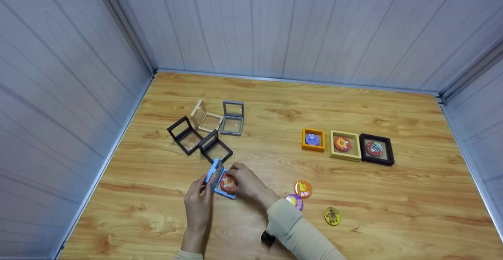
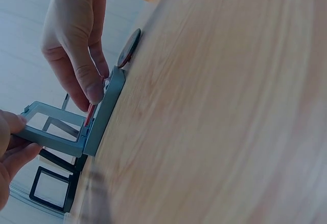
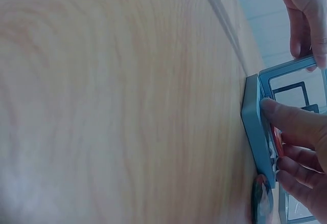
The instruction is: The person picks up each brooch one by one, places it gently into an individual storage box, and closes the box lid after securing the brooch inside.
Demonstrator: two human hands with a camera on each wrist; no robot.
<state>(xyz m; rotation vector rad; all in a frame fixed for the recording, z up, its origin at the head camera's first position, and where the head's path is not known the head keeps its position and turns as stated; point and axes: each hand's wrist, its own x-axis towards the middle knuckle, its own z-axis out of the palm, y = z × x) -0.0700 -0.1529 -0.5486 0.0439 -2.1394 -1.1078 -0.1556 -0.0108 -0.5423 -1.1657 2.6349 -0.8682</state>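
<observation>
A light blue display frame (image 1: 225,193) lies on the table with its windowed lid (image 2: 53,132) raised. My left hand (image 1: 197,203) holds the edge of that lid between thumb and fingers. Over the frame's base, my right hand (image 1: 247,181) pinches a round red badge (image 1: 228,182) by its rim. Seen from the left wrist, the badge is tilted, its lower edge right at the base near the hinge. The right thumb reaches the base's edge in the right wrist view, and the badge is partly hidden behind these fingers.
Hinged frames stand open behind: two black (image 1: 216,150), one cream (image 1: 211,122), one grey (image 1: 232,126). At right, orange (image 1: 313,148), yellow (image 1: 345,157) and black (image 1: 377,160) frames hold badges. Loose orange (image 1: 303,188), purple (image 1: 295,201) and yellow (image 1: 332,216) badges lie near the right forearm.
</observation>
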